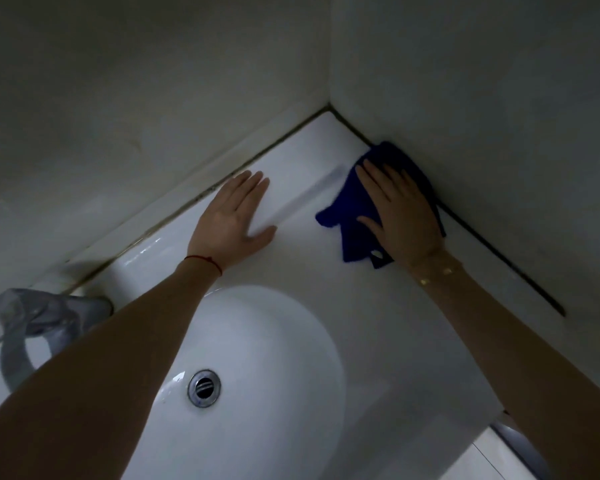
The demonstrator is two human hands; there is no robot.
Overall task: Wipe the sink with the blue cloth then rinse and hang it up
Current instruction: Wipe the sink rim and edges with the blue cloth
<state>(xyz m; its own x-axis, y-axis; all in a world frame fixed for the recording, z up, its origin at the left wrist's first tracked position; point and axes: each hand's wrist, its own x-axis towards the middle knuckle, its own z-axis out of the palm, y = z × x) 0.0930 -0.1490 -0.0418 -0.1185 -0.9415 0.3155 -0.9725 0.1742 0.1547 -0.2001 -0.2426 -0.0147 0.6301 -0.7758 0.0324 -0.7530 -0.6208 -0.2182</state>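
A white sink point(312, 282) fills the lower middle, its oval basin holding a metal drain point(204, 388). The blue cloth point(350, 206) lies flat on the sink's flat top near the back right corner, against the right wall. My right hand point(400, 216) presses flat on the cloth, fingers spread, pointing toward the corner. My left hand point(234, 220) rests flat and bare on the sink's raised back ledge, fingers together, holding nothing.
A chrome tap point(32, 323) stands at the left behind my left forearm. Grey walls meet at the corner point(329, 105) right behind the sink. Dark sealant lines point(499, 258) run along both walls. A white cabinet front point(492, 459) shows at the bottom right.
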